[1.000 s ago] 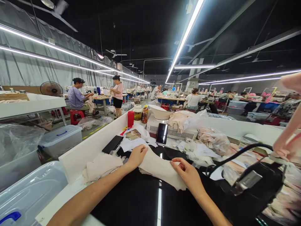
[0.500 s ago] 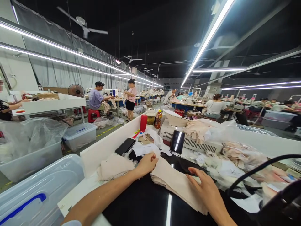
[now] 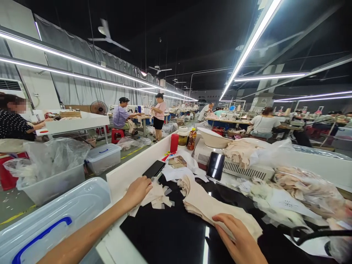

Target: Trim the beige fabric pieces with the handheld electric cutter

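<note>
My left hand [image 3: 139, 191] is at the left side of the black tabletop, its fingers bent together over a loose pile of beige fabric pieces [image 3: 156, 195] with pale, see-through ends. The hand covers part of this pile, and its fingertips are partly hidden. In front of me a longer stack of beige cut fabric [image 3: 211, 205] lies in layers, its far end curled up. My right hand [image 3: 238, 236] lies at the near edge of that stack, fingers stretched and thumb apart, touching the cloth.
A black phone [image 3: 154, 169] lies by the white side board; another dark phone [image 3: 215, 165] leans on a vented white machine [image 3: 236, 167]. Bagged fabric [image 3: 305, 183] and a black cable [image 3: 316, 234] are on the right. A lidded plastic bin [image 3: 82, 205] stands left. Co-workers sit and stand beyond.
My left hand has left the far end of the long stack and moved left onto the loose pile, whose pieces now lie spread. My right hand stays by the stack. The view has turned slightly left.
</note>
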